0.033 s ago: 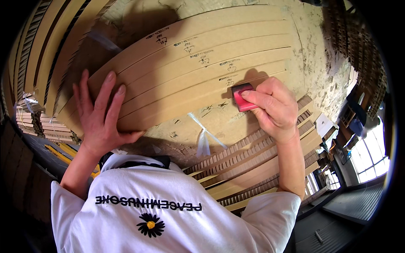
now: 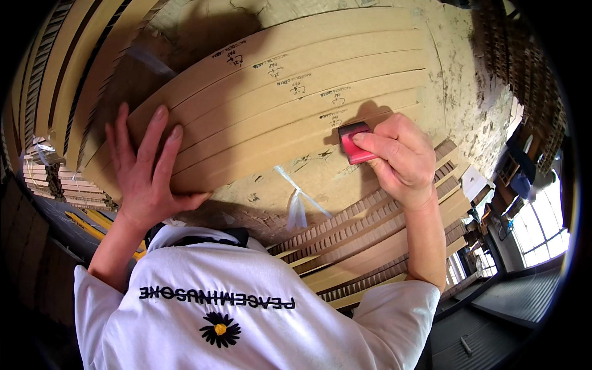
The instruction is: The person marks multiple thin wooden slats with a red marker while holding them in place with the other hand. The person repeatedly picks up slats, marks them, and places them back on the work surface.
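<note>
Several long tan cardboard strips point(image 2: 246, 132) lie side by side in front of me, with small dark printed marks staggered across them. My left hand point(image 2: 148, 169) rests on their left ends, fingers spread and thumb out to the right. In my right hand point(image 2: 404, 157) is a red and black hand stamp point(image 2: 356, 143), pinched between thumb and fingers. It sits at the lower edge of the nearest strip, just below the last mark. Whether its underside touches the cardboard is hidden.
Beneath the strips is a worn, scuffed board point(image 2: 456, 86). A whitish plastic strap point(image 2: 297, 197) lies knotted nearer to me. Ridged cardboard pieces point(image 2: 370, 237) are stacked at front right, and more long cardboard pieces point(image 2: 74, 68) stand at far left. Windows point(image 2: 542, 228) show at right.
</note>
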Demonstrator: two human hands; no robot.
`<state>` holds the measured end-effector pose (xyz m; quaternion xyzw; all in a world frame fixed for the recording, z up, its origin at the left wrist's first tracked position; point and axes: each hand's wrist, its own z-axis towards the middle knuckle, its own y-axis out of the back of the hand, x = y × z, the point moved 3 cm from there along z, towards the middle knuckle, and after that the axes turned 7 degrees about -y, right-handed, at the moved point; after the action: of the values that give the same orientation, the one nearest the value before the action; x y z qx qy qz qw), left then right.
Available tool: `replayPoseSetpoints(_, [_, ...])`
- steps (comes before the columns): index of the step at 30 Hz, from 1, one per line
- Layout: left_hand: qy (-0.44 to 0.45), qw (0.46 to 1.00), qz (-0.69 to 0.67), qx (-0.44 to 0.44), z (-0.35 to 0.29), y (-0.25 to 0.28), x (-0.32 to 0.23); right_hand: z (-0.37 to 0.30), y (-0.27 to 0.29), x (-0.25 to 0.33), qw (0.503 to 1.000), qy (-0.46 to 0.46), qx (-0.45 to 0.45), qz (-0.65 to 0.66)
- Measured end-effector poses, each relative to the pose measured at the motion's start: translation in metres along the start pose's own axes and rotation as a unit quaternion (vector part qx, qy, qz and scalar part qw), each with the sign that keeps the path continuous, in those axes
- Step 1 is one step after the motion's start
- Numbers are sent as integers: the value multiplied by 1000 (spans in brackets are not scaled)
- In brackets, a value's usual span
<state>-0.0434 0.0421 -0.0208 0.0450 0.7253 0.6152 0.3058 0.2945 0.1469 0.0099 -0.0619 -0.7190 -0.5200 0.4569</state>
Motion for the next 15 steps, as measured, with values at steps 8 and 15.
replayPoseSetpoints(8, [-35, 999, 35, 2, 0, -3, 2, 3, -1, -9, 1000, 10, -4, 5])
replayPoseSetpoints(15, [-35, 999, 36, 1, -1, 0, 1, 6, -1, -6, 1000, 27, -5, -2])
